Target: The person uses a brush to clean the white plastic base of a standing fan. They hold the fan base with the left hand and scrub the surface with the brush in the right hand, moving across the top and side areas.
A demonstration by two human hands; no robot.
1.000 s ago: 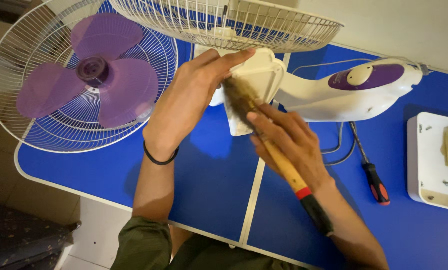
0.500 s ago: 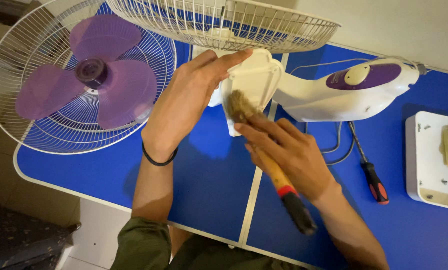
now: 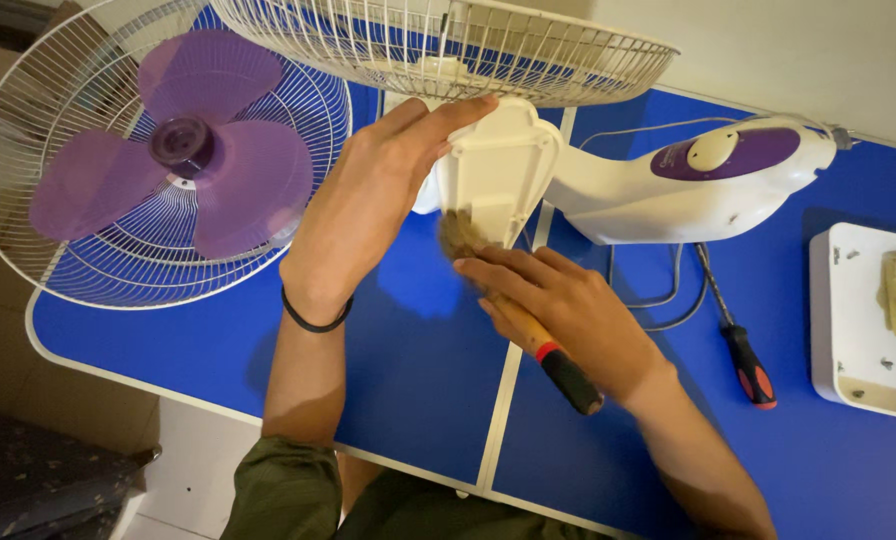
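Hand (image 3: pixel 558 300) gripping brush (image 3: pixel 528 330), knuckles up.

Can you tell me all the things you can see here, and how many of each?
white fan cover: 1, white, held up at the table's middle
brush: 1, tan bristles, wooden handle with red band and black end, bristles at the cover's lower edge
fan blade: 1, purple, three lobes, lying in a grille at left
wire grilles: 2, white, left and top
fan body: 1, white and purple, right of the cover
screwdriver: 1, black and orange handle, on the table at right
white box: 1, right edge
table: 1, blue
left hand: 1, holding the cover
right hand: 1, gripping the brush
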